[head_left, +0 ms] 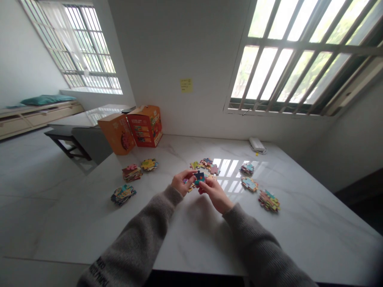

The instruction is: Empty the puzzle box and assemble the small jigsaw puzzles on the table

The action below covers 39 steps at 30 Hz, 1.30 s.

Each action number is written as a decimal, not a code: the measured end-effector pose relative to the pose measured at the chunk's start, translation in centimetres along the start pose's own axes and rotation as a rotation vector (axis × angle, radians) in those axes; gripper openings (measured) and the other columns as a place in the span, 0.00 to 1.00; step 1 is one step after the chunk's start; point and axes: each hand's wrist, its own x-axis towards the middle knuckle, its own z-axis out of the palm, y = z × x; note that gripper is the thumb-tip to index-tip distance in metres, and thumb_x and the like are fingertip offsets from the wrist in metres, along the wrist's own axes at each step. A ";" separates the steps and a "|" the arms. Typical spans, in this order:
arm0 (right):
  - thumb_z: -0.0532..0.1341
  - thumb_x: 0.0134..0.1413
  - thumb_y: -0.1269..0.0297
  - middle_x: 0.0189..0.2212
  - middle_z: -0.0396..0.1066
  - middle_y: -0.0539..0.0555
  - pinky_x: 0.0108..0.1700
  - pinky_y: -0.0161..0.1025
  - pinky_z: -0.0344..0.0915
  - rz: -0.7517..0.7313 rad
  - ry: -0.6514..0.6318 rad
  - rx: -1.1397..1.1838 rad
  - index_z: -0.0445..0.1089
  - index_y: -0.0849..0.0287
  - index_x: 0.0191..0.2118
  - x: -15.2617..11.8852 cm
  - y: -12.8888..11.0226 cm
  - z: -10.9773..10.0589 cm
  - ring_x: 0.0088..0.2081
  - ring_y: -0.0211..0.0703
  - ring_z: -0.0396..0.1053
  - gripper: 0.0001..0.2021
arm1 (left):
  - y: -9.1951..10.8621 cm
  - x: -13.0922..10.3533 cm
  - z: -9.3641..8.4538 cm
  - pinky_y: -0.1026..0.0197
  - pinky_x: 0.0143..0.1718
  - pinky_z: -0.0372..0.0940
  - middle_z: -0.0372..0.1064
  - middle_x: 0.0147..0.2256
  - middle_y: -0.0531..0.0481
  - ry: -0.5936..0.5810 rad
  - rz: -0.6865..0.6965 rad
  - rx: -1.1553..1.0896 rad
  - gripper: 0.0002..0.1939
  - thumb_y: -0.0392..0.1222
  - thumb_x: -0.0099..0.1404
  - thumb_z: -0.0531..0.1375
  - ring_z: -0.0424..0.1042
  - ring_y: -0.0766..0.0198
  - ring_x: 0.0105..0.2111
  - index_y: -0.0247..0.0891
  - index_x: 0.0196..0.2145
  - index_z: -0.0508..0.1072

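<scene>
A dark blue and teal puzzle piece point(199, 177) is held up between both hands over the middle of the white marbled table point(191, 239). My left hand point(182, 182) pinches its left side, and my right hand point(216, 194) grips its lower right side. Just behind the hands lies a loose group of puzzle pieces point(206, 162), partly hidden by them. Three piles sit to the left: a yellow one point(149, 164), a red-topped one point(132, 173) and a blue-yellow one point(123, 194). To the right are three more piles point(247, 168), point(249, 183), point(269, 200).
An orange box point(117, 133) and a red puzzle box point(146, 127) stand at the back left. A white device with a cable point(257, 145) lies at the back right. Behind the table, a yellow note point(186, 85) is stuck to the wall.
</scene>
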 end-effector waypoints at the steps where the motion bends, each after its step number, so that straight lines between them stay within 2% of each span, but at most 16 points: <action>1: 0.64 0.55 0.49 0.27 0.70 0.50 0.31 0.39 0.67 -0.031 0.000 -0.065 0.70 0.58 0.35 0.0 0.0 -0.1 0.26 0.38 0.67 0.16 | -0.2 0.1 0.1 0.59 0.41 0.71 0.77 0.36 0.46 0.008 -0.039 -0.064 0.15 0.46 0.64 0.60 0.76 0.61 0.35 0.35 0.45 0.76; 3: 0.63 0.56 0.51 0.33 0.72 0.53 0.33 0.41 0.70 -0.164 0.062 -0.255 0.69 0.57 0.44 -0.2 -0.2 -0.6 0.31 0.41 0.70 0.16 | -0.7 0.3 0.3 0.60 0.39 0.71 0.77 0.34 0.45 0.043 -0.104 -0.160 0.16 0.47 0.62 0.62 0.76 0.62 0.34 0.33 0.42 0.76; 5: 0.64 0.57 0.56 0.44 0.71 0.58 0.41 0.47 0.72 -0.372 0.117 -0.497 0.64 0.54 0.52 -0.4 -0.9 -1.5 0.42 0.48 0.72 0.19 | -1.0 0.5 0.2 0.61 0.38 0.71 0.77 0.34 0.45 0.073 -0.148 -0.208 0.16 0.48 0.60 0.63 0.75 0.63 0.33 0.32 0.40 0.75; 8: 0.61 0.61 0.63 0.55 0.66 0.60 0.54 0.53 0.67 -0.630 0.011 -0.785 0.64 0.51 0.55 -0.8 -1.9 -2.6 0.56 0.52 0.65 0.17 | -1.1 0.6 0.1 0.60 0.38 0.72 0.77 0.33 0.45 0.038 -0.190 -0.262 0.17 0.49 0.58 0.65 0.75 0.62 0.32 0.32 0.39 0.75; 10: 0.58 0.63 0.66 0.55 0.67 0.58 0.56 0.53 0.66 -0.690 -0.062 -0.869 0.66 0.50 0.53 -1.0 -2.3 -2.9 0.57 0.51 0.64 0.14 | -1.1 0.6 0.1 0.59 0.39 0.72 0.77 0.34 0.45 -0.010 -0.201 -0.290 0.18 0.50 0.57 0.65 0.76 0.62 0.33 0.33 0.39 0.75; 13: 0.58 0.63 0.66 0.52 0.69 0.58 0.53 0.52 0.67 -0.712 -0.064 -0.937 0.68 0.51 0.51 -1.1 -2.6 -2.8 0.53 0.51 0.67 0.12 | -1.0 0.4 0.3 0.60 0.37 0.71 0.75 0.34 0.45 -0.008 -0.188 -0.261 0.18 0.50 0.60 0.62 0.75 0.63 0.32 0.33 0.41 0.74; 15: 0.60 0.61 0.66 0.50 0.70 0.58 0.53 0.52 0.66 -0.721 -0.024 -0.981 0.69 0.51 0.50 -1.0 -2.8 -3.3 0.52 0.52 0.67 0.12 | -1.0 0.3 0.3 0.62 0.36 0.70 0.73 0.34 0.47 0.055 -0.136 -0.159 0.19 0.48 0.63 0.60 0.73 0.64 0.31 0.34 0.47 0.72; 17: 0.61 0.59 0.66 0.48 0.71 0.58 0.52 0.52 0.65 -0.719 0.069 -1.015 0.70 0.52 0.47 -0.5 -3.0 -4.9 0.51 0.53 0.67 0.11 | -1.1 0.4 0.0 0.62 0.36 0.68 0.72 0.35 0.49 0.104 -0.052 0.006 0.19 0.45 0.65 0.58 0.72 0.65 0.32 0.37 0.51 0.70; 19: 0.60 0.57 0.67 0.47 0.71 0.58 0.51 0.51 0.64 -0.695 0.216 -1.047 0.71 0.53 0.45 0.1 -3.2 -7.7 0.50 0.53 0.67 0.09 | -1.2 0.5 -0.6 0.61 0.38 0.67 0.72 0.36 0.48 0.106 0.036 0.183 0.17 0.42 0.65 0.57 0.71 0.64 0.33 0.38 0.51 0.70; 21: 0.60 0.55 0.68 0.47 0.71 0.58 0.51 0.50 0.63 -0.618 0.353 -1.137 0.71 0.55 0.44 0.8 -3.2 -11.4 0.49 0.54 0.67 0.11 | -1.4 0.7 -1.4 0.59 0.41 0.66 0.71 0.36 0.48 0.074 0.113 0.348 0.15 0.39 0.65 0.55 0.71 0.62 0.35 0.38 0.49 0.71; 25: 0.61 0.51 0.63 0.44 0.72 0.58 0.45 0.47 0.61 -0.216 0.583 -1.414 0.71 0.57 0.43 1.8 -3.3 -18.8 0.46 0.55 0.66 0.13 | -1.7 1.3 -3.0 0.54 0.45 0.64 0.73 0.36 0.46 -0.116 0.169 0.673 0.09 0.38 0.62 0.58 0.69 0.56 0.40 0.38 0.40 0.74; 28: 0.60 0.52 0.57 0.45 0.72 0.59 0.42 0.44 0.59 0.012 0.661 -1.483 0.72 0.57 0.43 2.1 -3.4 -22.1 0.46 0.56 0.65 0.15 | -2.0 1.6 -3.9 0.54 0.45 0.63 0.73 0.38 0.46 -0.201 0.120 0.816 0.05 0.39 0.61 0.59 0.69 0.55 0.41 0.39 0.34 0.74; 33: 0.59 0.53 0.55 0.47 0.71 0.59 0.42 0.43 0.58 0.163 0.599 -1.522 0.73 0.56 0.45 2.7 -2.7 -23.8 0.48 0.55 0.65 0.16 | -2.9 2.0 -5.7 0.56 0.44 0.64 0.73 0.36 0.47 -0.256 0.058 0.858 0.05 0.39 0.62 0.58 0.70 0.57 0.40 0.40 0.35 0.73; 36: 0.58 0.55 0.54 0.46 0.71 0.60 0.42 0.43 0.59 0.199 0.526 -1.544 0.74 0.56 0.45 2.8 -2.3 -23.8 0.47 0.54 0.66 0.16 | -3.4 2.1 -6.8 0.58 0.42 0.65 0.74 0.35 0.49 -0.314 0.043 0.843 0.04 0.40 0.60 0.59 0.71 0.58 0.38 0.41 0.34 0.73; 39: 0.58 0.57 0.56 0.47 0.69 0.63 0.44 0.46 0.59 0.161 0.547 -1.593 0.73 0.56 0.47 2.8 -2.3 -22.9 0.48 0.56 0.65 0.16 | -3.1 2.1 -7.0 0.59 0.43 0.65 0.73 0.34 0.49 -0.330 0.085 0.810 0.04 0.41 0.60 0.60 0.70 0.59 0.38 0.41 0.33 0.73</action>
